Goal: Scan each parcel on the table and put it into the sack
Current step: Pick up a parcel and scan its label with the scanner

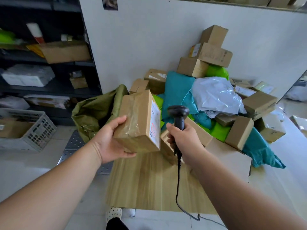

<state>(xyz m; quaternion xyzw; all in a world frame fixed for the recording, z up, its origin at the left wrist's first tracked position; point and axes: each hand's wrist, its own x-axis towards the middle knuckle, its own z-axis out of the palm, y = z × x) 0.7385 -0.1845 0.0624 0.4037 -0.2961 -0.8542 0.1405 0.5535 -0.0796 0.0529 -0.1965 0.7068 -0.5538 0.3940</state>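
While the left hand (114,140) grips a taped cardboard parcel (141,122) above the table (149,180), beside the green sack (93,113), the right hand (184,138) clasps the scanner (179,113) upright.

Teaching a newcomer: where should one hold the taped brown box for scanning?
Grip the box at its near left end, coming from the left, thumb on top, fingers beneath, as the left hand does: the label on its right face faces the scanner.
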